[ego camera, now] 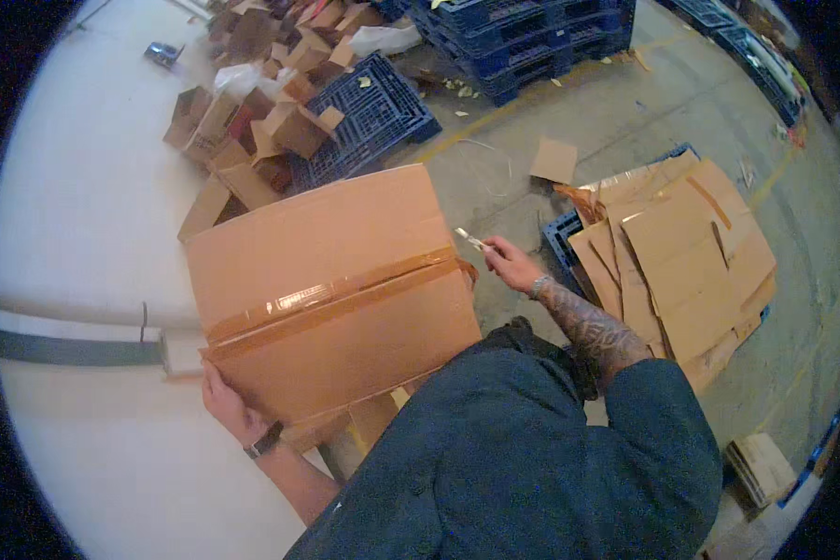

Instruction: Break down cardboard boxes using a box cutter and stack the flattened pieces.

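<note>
A large cardboard box [336, 322] is in front of me, its broad taped face turned up. Brown packing tape [301, 301] runs along the middle seam, which shows a dark gap toward the right end. My left hand [227, 402] grips the box's near left corner; some of its fingers are hidden. Off the right side of the box, my right hand [511, 264] is closed around a small utility knife [470, 239], its tip pointing up and left. The knife is apart from the box. A loose flap of tape [467, 271] hangs at the seam's right end.
Flattened cardboard [693, 252] is stacked on a blue plastic pallet [563, 234] at my right. Discarded boxes [290, 129] heap beyond my box, beside another blue pallet [371, 115]. Stacked pallets [525, 42] stand farther back. A white wall [98, 175] bounds the left, with a rail [77, 348].
</note>
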`<action>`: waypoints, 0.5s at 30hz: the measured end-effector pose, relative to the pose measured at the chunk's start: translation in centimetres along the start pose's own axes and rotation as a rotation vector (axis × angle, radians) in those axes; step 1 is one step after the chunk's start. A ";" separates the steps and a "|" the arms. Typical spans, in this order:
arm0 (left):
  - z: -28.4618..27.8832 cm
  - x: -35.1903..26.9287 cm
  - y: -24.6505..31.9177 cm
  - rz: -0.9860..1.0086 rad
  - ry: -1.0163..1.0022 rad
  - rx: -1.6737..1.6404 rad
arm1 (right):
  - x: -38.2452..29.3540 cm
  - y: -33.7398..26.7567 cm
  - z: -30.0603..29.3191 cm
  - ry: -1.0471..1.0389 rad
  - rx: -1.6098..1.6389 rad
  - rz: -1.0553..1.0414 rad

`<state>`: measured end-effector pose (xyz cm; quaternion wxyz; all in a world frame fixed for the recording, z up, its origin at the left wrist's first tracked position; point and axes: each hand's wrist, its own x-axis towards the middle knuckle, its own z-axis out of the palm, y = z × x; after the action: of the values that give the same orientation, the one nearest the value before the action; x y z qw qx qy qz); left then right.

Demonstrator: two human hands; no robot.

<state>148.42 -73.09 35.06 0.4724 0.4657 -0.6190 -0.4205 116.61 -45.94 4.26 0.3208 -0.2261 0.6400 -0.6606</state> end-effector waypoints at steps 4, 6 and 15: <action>1.0 0.6 0.3 -0.044 -0.023 0.028 | 1.1 0.1 1.9 0.033 -0.011 0.028; 1.1 1.0 0.0 -0.041 -0.031 0.034 | 1.7 1.1 2.3 0.036 0.021 0.003; 0.0 2.4 -0.5 0.000 -0.059 0.160 | 3.3 1.9 3.0 0.066 -0.091 -0.064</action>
<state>148.26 -75.51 35.02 0.4151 0.4894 -0.6643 -0.3834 116.75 -50.37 2.25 0.2676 -0.2391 0.6720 -0.6478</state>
